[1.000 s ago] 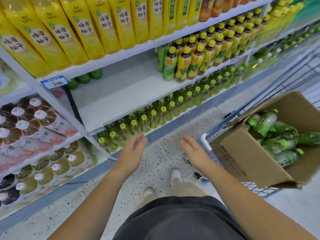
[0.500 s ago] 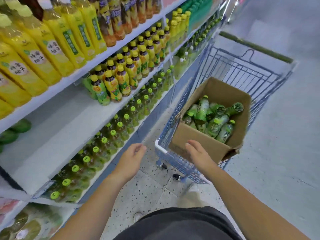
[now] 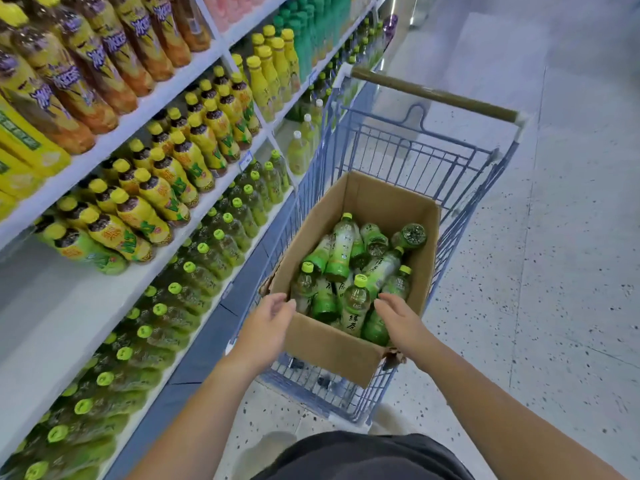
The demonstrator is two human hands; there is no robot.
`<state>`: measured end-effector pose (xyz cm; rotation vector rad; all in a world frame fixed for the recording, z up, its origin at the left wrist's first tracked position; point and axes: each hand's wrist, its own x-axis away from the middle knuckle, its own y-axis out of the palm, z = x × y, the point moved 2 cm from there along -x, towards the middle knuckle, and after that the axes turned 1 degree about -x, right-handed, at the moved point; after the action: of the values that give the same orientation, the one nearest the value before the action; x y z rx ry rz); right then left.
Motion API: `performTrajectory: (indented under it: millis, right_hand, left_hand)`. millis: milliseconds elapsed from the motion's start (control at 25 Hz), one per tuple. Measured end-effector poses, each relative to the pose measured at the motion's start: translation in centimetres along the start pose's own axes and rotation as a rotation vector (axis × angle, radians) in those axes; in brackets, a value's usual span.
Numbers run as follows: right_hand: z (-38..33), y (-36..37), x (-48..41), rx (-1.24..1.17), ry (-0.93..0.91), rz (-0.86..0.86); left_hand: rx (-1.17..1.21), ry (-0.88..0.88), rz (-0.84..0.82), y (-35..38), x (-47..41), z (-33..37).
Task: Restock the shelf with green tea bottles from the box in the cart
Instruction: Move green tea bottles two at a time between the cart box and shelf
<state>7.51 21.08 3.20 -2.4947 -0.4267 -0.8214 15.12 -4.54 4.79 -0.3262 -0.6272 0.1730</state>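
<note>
Green tea bottles (image 3: pixel 356 271) lie jumbled in the box (image 3: pixel 332 344) inside the cart (image 3: pixel 460 188), none picked. Left hand (image 3: pixel 266 323) over the near-left box corner, right hand (image 3: pixel 398 318) over the near bottles; both with fingers spread, holding nothing. Risks: a 2-hand grab at crossed bottles snags a neighbour; leaning on the box rim nudges the cart.

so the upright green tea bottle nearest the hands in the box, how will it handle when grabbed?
The bottle looks full, so probably hefty. Its smooth label may be slippery. It is wedged among loose bottles in the box, so neighbours will likely shift or roll as it lifts.
</note>
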Motion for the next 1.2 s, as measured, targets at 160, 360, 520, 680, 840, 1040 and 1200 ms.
performTrajectory:
  millis: [160, 360, 520, 680, 840, 1040, 1200]
  right_hand:
    - [1.0, -2.2, -4.0, -0.036, 0.092, -0.001]
    - [3.4, -2.0, -6.2, -0.203, 0.308, 0.039]
    - [4.4, -1.3, -7.6, -0.288, 0.383, 0.093]
    - [4.9, -0.4, -8.8, -0.271, 0.445, 0.151]
    - [5.3, 0.6, -9.4, -0.258, 0.479, 0.241]
    - [5.7, 2.0, -11.1, -0.308, 0.54, 0.319]
    - [5.6, 3.3, -13.0, -0.338, 0.62, 0.383]
  left_hand:
    - [-0.071, -0.045, -0.055, 4.1, -4.2, 2.6]
    - [-0.289, -0.154, -0.254, 9.0, -10.0, 3.1]
    - [-0.43, -0.201, -0.385, 11.3, -14.2, 2.0]
    - [-0.484, -0.166, -0.456, 13.1, -16.8, 0.7]
    - [-0.454, -0.099, -0.465, 15.1, -18.4, -0.8]
    - [-0.399, -0.047, -0.453, 13.7, -19.7, -0.9]
    - [-0.155, -0.142, -0.397, 10.2, -21.1, -0.2]
